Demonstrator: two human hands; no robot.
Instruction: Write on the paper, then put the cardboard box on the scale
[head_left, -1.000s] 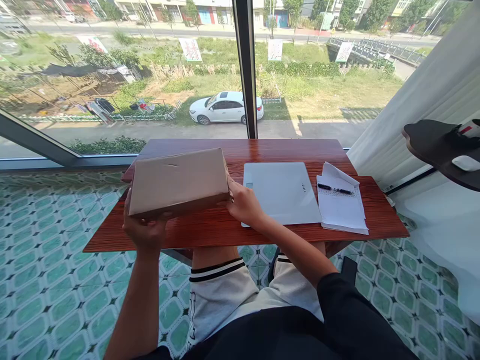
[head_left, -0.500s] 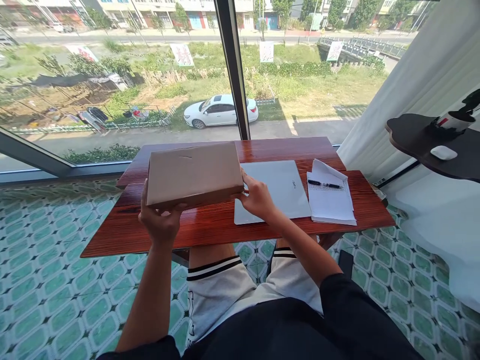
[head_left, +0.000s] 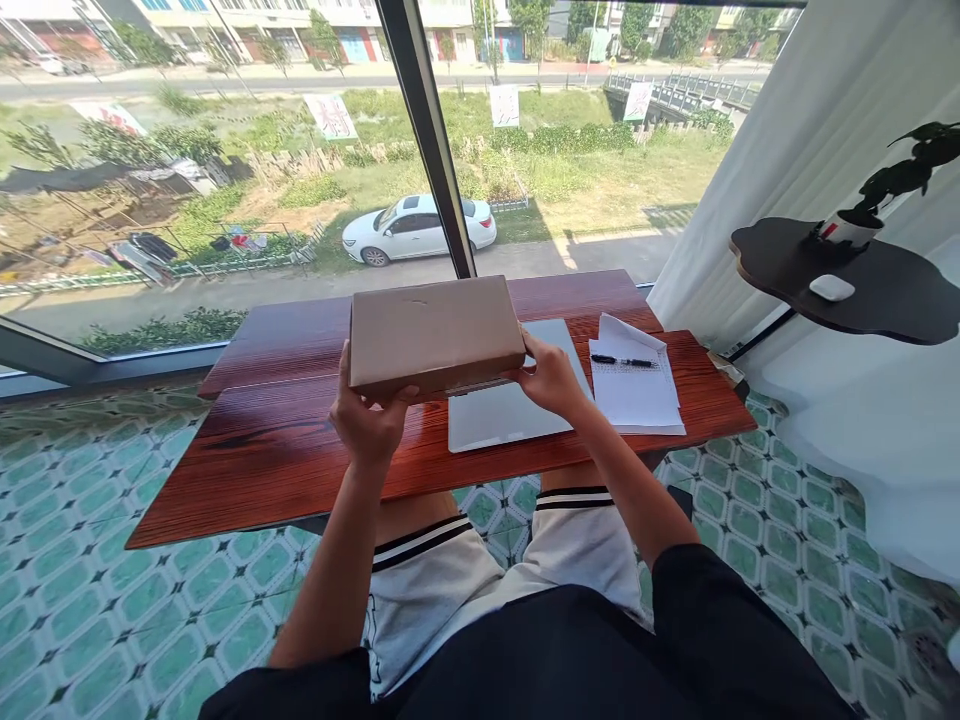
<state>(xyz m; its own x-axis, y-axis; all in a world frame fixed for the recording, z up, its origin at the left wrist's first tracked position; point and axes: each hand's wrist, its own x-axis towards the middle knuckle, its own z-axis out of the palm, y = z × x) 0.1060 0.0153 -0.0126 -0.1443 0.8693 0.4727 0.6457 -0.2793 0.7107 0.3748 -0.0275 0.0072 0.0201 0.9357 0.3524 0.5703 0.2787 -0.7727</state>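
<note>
- Now both hands hold 1 flat cardboard box (head_left: 435,332), lifted above the wooden table (head_left: 300,450), its top face tilted toward the camera.
- Left hand (head_left: 369,420) grips the box's near-left corner: thumb up along the left edge, fingers curled under the bottom, clenched on it.
- Right hand (head_left: 551,378) grasps the box's right end: thumb on the top edge, fingers wrapped under and around the side.
- Box hangs over the middle of the table, partly covering the far-left part of the closed white laptop (head_left: 510,415); can't tell if the box touches the laptop.
- Laptop lies flat on the table, just right of centre, near front edge.
- Right of the laptop, just beside it: open notepad (head_left: 637,395) with lined pages, 1 page folded up at the back.
- Black pen (head_left: 624,362) lies across the notepad's upper part.
- Table is red-brown, in 2 levels, standing against a big window (head_left: 225,150); white car (head_left: 416,228) parked outside.
- White curtain (head_left: 787,150) at right; dark round shelf (head_left: 885,290) beside it carries a white mouse (head_left: 831,288) and a potted plant (head_left: 900,180).
- Floor has green patterned tiles (head_left: 112,620); person's knees in white shorts with black stripes show under the table.
</note>
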